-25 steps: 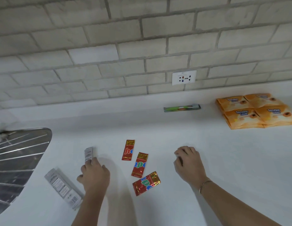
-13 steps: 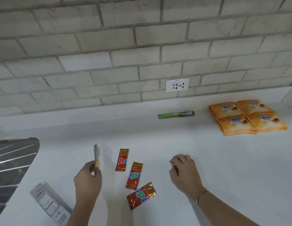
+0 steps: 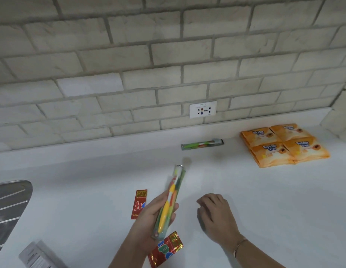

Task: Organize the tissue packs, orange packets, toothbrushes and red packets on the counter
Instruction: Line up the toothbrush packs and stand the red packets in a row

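While the left hand (image 3: 151, 215) grips a toothbrush pack (image 3: 171, 196) with its long axis aimed far, the 2nd toothbrush pack (image 3: 202, 144) lies far-right on the table (image 3: 265, 200), running left-to-right. Right hand (image 3: 214, 215) rests loosely curled, holding nothing.

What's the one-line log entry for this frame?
left hand holds toothbrush pack | right hand rests on counter | red packets loose | orange packets grouped
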